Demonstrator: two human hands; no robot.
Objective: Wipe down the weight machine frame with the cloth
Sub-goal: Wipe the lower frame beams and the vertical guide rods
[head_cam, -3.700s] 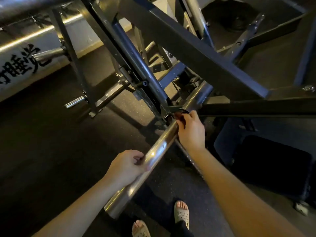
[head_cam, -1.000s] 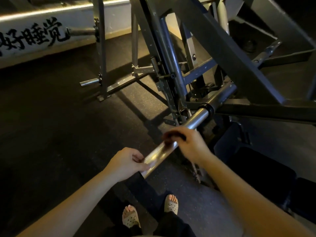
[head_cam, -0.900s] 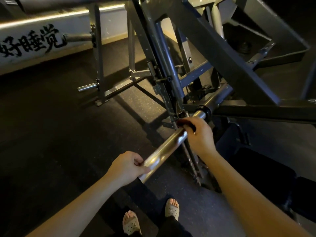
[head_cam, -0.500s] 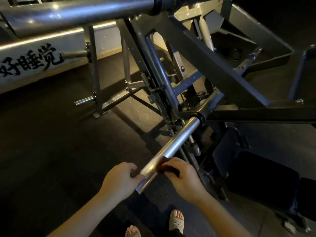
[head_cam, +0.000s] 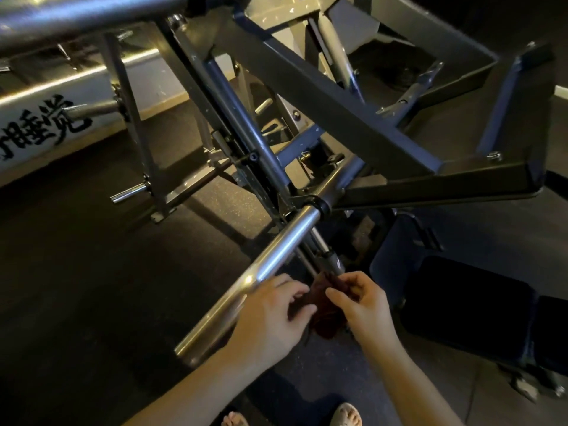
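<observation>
Frame of weight machine, grey painted square steel tubing [head_cam: 338, 118], beams crossing at angles, scuffed, fills upper view; dark speckled rubber floor [head_cam: 92, 287] beneath; long polished chrome round bar [head_cam: 276, 250] slants down from black collar toward viewer, blocking part of frame's lower struts; black padded seat [head_cam: 461, 309] at right; left hand [head_cam: 270, 321] overlaps bar's near end, curled fingers and thumb pinching small crumpled dark red cloth [head_cam: 325, 312]; right hand [head_cam: 365, 305] pinches cloth's opposite edge; cloth off bar, just right of it.
</observation>
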